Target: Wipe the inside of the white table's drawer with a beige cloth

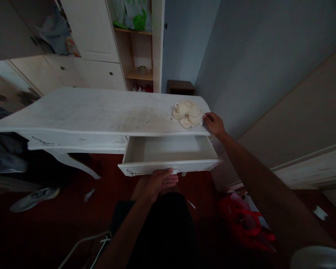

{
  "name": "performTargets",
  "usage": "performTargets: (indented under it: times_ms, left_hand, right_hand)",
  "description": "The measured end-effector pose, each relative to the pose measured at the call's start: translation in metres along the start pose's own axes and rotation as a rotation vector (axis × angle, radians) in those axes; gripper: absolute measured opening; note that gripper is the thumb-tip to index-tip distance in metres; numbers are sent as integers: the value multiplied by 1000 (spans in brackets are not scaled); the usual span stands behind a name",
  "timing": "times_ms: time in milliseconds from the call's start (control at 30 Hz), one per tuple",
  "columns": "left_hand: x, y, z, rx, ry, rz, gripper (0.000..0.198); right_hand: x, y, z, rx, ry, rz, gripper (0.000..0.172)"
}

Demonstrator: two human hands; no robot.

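Observation:
A white table (95,108) stretches across the view, its top smudged with dark dirt. Its right drawer (168,149) is pulled out, and the inside looks bare. At the drawer's front, my left hand (159,183) has its fingers closed around the small white knob (174,172). My right hand (215,124) is at the tabletop's right edge, with fingers curled over it. Just left of those fingertips lies a crumpled cream cloth (188,113).
Behind stands a white wardrobe (92,33) with open shelves holding bags. A grey wall (249,56) runs close along the right. On the dark red floor are a red bag (240,220), a shoe (36,198) and paper scraps. A small brown cabinet (180,86) is in the far corner.

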State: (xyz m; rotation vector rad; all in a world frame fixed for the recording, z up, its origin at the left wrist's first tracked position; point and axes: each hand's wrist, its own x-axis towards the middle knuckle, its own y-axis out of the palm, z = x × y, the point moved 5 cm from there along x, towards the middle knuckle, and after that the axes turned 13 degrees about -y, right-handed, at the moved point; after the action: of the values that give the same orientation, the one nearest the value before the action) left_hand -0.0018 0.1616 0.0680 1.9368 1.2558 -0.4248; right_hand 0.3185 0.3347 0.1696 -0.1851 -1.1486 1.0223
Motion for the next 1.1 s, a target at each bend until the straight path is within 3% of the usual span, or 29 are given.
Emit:
performTargets:
  times_ms: [267, 667, 933, 1100]
  left_hand:
    - [45, -12, -40, -151, -34, -46, 20]
    - [94, -7, -83, -394, -32, 0, 6]
    - [109, -10, -91, -478, -77, 8, 15]
    - [104, -7, -89, -468, -49, -19, 7]
  right_hand:
    - [-2, 0, 4, 7, 17, -9, 42]
    - [-4, -1, 7, 14, 35, -1, 41]
    - [-5, 0, 9, 14, 48, 29, 42]
    - [-5, 0, 9, 43, 72, 13, 41]
